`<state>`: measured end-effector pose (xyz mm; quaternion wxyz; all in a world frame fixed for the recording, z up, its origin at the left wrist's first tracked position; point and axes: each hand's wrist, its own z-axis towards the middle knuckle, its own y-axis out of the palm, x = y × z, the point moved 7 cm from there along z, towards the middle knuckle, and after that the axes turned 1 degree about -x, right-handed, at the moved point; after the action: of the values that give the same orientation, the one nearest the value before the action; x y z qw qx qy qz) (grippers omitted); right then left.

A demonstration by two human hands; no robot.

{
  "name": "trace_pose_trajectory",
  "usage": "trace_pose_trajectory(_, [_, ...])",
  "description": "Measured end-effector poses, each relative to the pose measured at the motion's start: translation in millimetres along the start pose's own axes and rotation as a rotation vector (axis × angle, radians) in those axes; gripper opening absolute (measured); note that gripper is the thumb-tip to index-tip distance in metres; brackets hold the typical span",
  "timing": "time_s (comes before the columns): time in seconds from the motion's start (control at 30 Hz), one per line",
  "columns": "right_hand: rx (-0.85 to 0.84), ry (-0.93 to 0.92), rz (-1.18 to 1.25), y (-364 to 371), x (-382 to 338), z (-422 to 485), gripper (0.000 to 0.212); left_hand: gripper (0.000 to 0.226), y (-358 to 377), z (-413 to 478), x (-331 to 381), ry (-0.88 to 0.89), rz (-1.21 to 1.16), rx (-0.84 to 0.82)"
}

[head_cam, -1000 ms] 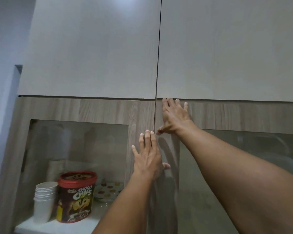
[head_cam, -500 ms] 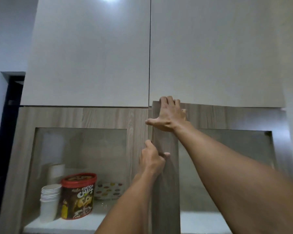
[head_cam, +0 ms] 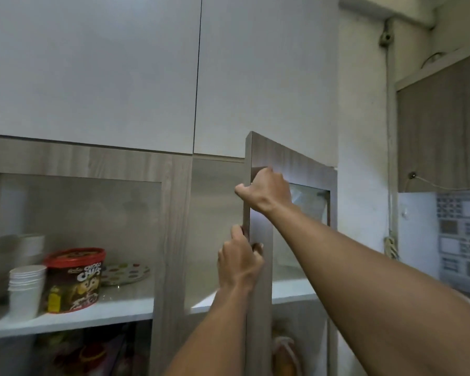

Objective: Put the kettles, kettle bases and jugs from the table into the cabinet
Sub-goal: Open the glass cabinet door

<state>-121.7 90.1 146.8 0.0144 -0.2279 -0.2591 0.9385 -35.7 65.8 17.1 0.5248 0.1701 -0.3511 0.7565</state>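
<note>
A wood-grain cabinet with glass-panelled doors fills the view. Its right door (head_cam: 259, 294) stands swung partly outward, its free edge facing me. My right hand (head_cam: 266, 192) grips the upper part of that edge, fingers curled round it. My left hand (head_cam: 238, 263) holds the same edge lower down. Behind the door a white shelf (head_cam: 291, 290) shows inside the cabinet. The left door (head_cam: 171, 240) stays closed. No kettle, kettle base or jug is in view.
Behind the left glass stand a stack of white paper cups (head_cam: 25, 289), a red-lidded Choco Chips tub (head_cam: 75, 279) and a dotted plate (head_cam: 125, 272). White upper cabinet doors (head_cam: 120, 71) hang above. A wall with a pipe (head_cam: 390, 131) and another cabinet lie right.
The right cabinet door has swung outward from closed to partly open. Both hands went from lying flat on the door fronts to gripping its edge, and the view shifted left.
</note>
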Motion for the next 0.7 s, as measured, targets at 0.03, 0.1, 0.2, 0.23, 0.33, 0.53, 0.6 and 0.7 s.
trace_pose_trajectory(0.03, [0.006,0.01,-0.007,-7,5,-5,0.046,0.033,2,-8,8,0.03,-0.013,0.0])
trace_pose_trajectory(0.1, [0.044,-0.011,-0.042,-27,15,-15,0.04,0.035,7,-26,25,0.088,-0.037,0.015])
trace_pose_trajectory(0.2, [0.085,-0.033,-0.105,-67,31,-29,0.023,0.035,15,-50,56,0.159,-0.107,0.049])
trace_pose_trajectory(0.23, [0.099,-0.021,-0.131,-81,36,-34,0.025,0.033,19,-57,66,0.176,-0.129,0.054])
trace_pose_trajectory(0.33, [0.175,0.032,-0.192,-121,58,-45,0.03,0.03,34,-75,100,0.236,-0.169,0.037])
trace_pose_trajectory(0.53, [0.264,0.093,-0.232,-193,120,-56,0.032,0.03,73,-115,169,0.304,-0.297,-0.049])
trace_pose_trajectory(0.6, [0.27,0.126,-0.256,-218,144,-60,0.034,0.039,95,-125,193,0.264,-0.317,-0.116])
trace_pose_trajectory(0.7, [0.294,0.197,-0.265,-253,183,-63,0.035,0.065,144,-135,229,0.087,-0.366,-0.383])
